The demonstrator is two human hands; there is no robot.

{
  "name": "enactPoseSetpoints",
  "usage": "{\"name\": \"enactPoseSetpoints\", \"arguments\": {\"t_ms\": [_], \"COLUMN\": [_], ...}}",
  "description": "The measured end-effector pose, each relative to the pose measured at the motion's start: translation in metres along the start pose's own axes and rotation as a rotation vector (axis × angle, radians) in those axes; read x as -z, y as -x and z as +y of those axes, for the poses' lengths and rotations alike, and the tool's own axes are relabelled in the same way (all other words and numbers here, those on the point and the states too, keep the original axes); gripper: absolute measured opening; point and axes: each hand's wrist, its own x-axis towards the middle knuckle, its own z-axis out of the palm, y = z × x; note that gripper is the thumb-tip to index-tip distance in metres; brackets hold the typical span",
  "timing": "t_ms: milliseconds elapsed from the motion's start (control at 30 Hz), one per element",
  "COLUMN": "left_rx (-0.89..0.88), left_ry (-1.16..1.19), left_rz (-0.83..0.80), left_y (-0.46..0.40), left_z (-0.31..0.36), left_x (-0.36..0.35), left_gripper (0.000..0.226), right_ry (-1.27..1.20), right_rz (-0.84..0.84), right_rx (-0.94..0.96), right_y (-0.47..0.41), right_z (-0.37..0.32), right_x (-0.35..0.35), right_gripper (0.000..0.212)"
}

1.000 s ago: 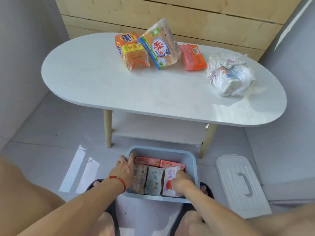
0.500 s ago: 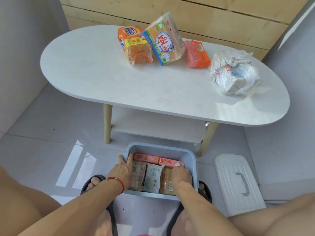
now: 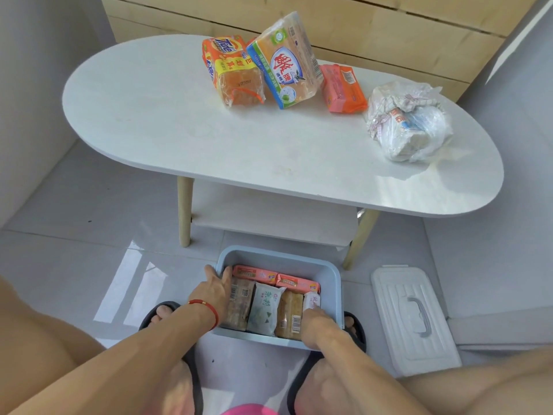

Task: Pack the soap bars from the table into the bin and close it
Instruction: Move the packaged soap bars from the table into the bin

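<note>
A light blue bin point(image 3: 278, 255) stands on the floor between my feet. Two pink soap bars point(image 3: 254, 273) lie along its far wall. In front of them stand a brown bar point(image 3: 239, 304), a white and green packet point(image 3: 264, 308), a second brown bar point(image 3: 290, 313) and a white and pink packet point(image 3: 312, 301). My left hand point(image 3: 214, 290) straddles the bin's left wall, thumb outside, fingers inside against the brown bar. My right hand point(image 3: 315, 323) curls over the near end of the white and pink packet. The white lid point(image 3: 414, 319) lies on the floor to the right.
On the white oval table point(image 3: 179, 124) are an orange Tide soap pack point(image 3: 232, 71), an orange and blue soap pack point(image 3: 285, 62), an orange-pink bar point(image 3: 342, 88) and a crumpled plastic bag point(image 3: 408, 121). A lower shelf sits under the table. Walls stand close on both sides.
The white and pink packet, held tilted in my right hand a second ago, now stands at the right end of the row. My left hand stays on the bin's left wall.
</note>
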Motion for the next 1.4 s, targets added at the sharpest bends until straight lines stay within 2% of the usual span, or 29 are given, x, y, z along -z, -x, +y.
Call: {"name": "enactPoseSetpoints", "arguments": {"t_ms": [33,100,167,267,367,467,567,667,733,800,833,1000,1100,1167,1267,1400], "left_rx": [0.025,0.056,0.022,-0.115,-0.248,-0.369,-0.473,-0.425,-0.363,-0.337,-0.331,-0.324,-0.317,-0.317,-0.340,-0.405], "left_ry": [-0.018,-0.089,-0.114,-0.034,0.080,0.272,0.357,0.301,0.304,0.360,0.385,0.351,0.370,0.405,0.439,0.449], "left_rz": [-0.022,0.014,0.144,0.263,0.396,0.637,0.767,0.728,0.700,0.719,0.730,0.782,0.803,0.808,0.803,0.869], "left_y": [0.004,0.014,0.031,0.061,0.093,0.108,0.095,0.063,0.043,0.032,0.029,0.028,0.034,0.040,0.056,0.080], "left_z": [0.003,0.014,0.029,0.054,0.065,0.060,0.051,0.043,0.043,0.048,0.050,0.055,0.052,0.052,0.056,0.060], "left_x": [0.006,0.025,0.050,0.094,0.145,0.205,0.252,0.275,0.281,0.284,0.284,0.267,0.257,0.254,0.247,0.236], "left_gripper": [0.083,0.065,0.045,0.035,0.036,0.035,0.041,0.050,0.054,0.052,0.051,0.049,0.047,0.045,0.041,0.034], "right_ry": [-0.085,-0.287,-0.474,-0.656,-0.691,-0.701,-0.609,-0.395,-0.208,-0.157,-0.142,-0.004,0.034,0.019,-0.139,-0.317], "right_rz": [0.017,0.097,0.186,0.305,0.455,0.678,0.890,1.017,1.006,0.953,0.944,1.113,1.248,1.266,1.085,0.905], "right_rx": [-0.012,-0.018,0.088,0.300,0.491,0.568,0.506,0.412,0.387,0.357,0.312,0.031,-0.009,-0.031,-0.071,0.034], "right_y": [0.006,0.015,0.032,0.071,0.119,0.157,0.161,0.138,0.114,0.094,0.085,0.077,0.088,0.095,0.105,0.133], "right_z": [0.002,0.007,0.010,0.011,0.014,0.024,0.034,0.033,0.026,0.014,0.009,-0.016,-0.020,-0.016,-0.008,0.002], "right_x": [0.007,0.031,0.061,0.112,0.166,0.219,0.263,0.296,0.315,0.333,0.338,0.340,0.330,0.321,0.308,0.284], "right_gripper": [0.041,0.038,0.034,0.025,0.022,0.020,0.023,0.030,0.054,0.075,0.078,0.050,0.036,0.038,0.055,0.066]}}
